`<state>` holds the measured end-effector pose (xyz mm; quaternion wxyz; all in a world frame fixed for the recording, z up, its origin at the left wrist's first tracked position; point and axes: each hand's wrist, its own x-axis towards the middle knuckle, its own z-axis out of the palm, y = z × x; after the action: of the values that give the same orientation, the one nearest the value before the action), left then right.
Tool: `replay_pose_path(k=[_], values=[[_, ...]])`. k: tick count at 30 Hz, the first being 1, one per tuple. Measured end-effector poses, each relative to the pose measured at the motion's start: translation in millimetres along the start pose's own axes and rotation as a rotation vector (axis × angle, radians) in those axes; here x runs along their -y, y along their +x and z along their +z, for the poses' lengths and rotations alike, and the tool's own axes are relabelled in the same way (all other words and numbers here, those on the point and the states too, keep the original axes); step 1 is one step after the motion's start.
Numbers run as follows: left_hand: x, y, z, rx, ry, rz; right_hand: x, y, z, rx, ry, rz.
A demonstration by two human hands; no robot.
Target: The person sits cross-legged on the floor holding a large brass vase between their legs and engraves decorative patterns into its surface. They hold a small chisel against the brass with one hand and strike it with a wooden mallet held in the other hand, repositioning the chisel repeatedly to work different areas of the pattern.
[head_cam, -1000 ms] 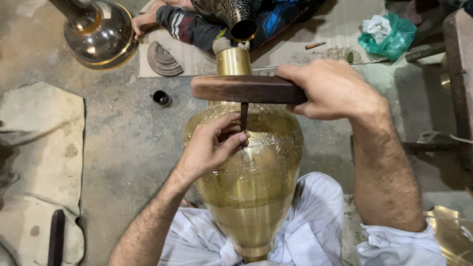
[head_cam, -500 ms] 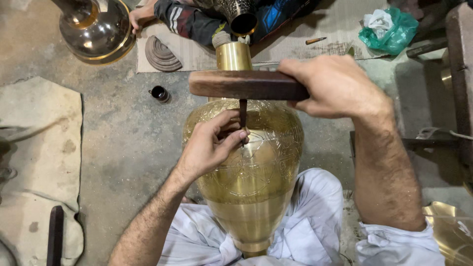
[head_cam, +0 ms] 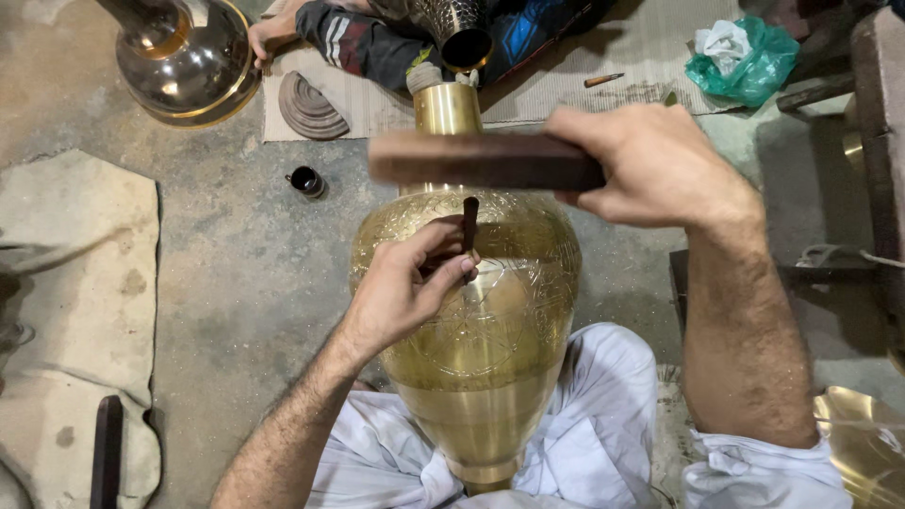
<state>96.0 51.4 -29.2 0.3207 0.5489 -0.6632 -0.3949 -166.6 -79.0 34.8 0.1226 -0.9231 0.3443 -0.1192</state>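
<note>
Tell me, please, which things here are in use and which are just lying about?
In use: brass vase; thin chisel in left hand; wooden block in right hand.
Lying about: small black cup; green bag; dark round pot.

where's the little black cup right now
In the head view, the small black cup stands on the concrete floor, left of the brass vase, just below the ridged disc.

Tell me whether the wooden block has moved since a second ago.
Yes. The wooden block in the right hand has risen, clear of the chisel top.
</note>
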Motion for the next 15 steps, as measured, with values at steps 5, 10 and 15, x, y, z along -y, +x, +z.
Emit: replay_pose_path(k=[5,10,15], values=[[1.4,-2.3,1.3,-0.043,-0.002,0.073,6.6,0.0,2.3,-0.002,0.024,0.072],[2.1,-3.4,1.9,0.001,-0.065,0.011,5.9,-1.6,3.1,-0.120,0.172,-0.028],[1.2,-6.6,2.0,-0.017,0.026,0.059,8.4,-5.2,-0.1,-0.086,0.118,-0.110]])
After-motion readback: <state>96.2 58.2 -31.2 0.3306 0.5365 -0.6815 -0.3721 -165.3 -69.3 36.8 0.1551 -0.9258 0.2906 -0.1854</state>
